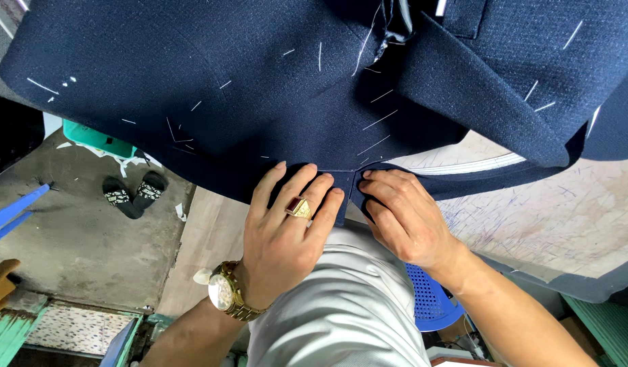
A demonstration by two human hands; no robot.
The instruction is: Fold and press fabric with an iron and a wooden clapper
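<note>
A: Left hand [290, 228]?
B: Lies flat on the near edge of the navy cloth [259, 75], fingers spread a little and pressing down. Nothing pinched between them. Gold ring [298, 206] with a red stone on one finger, gold watch [225, 293] on the wrist.

A: Right hand [402, 217]?
B: Just right of the left one, fingers curled together. The fingertips [370, 178] clamp a narrow flap of the cloth at its near edge, where a short strip hangs down between the two hands.

A: Where does the cloth lie?
B: Spread over the far half of the view, partly on the table [565, 217] at right, partly hanging past the table's edge at left. White basting stitches [380, 120] are scattered across it. A fold or lapel runs diagonally at far right.

A: The table?
B: Pale top, scribbled with blue marks, dark padded rim near right.

A: Below the hands?
B: Grey trousers [341, 306] near centre. A blue perforated stool [429, 299] just right of them. On the concrete floor [76, 231] at left, a pair of black sandals [134, 194], well apart from the hands.
</note>
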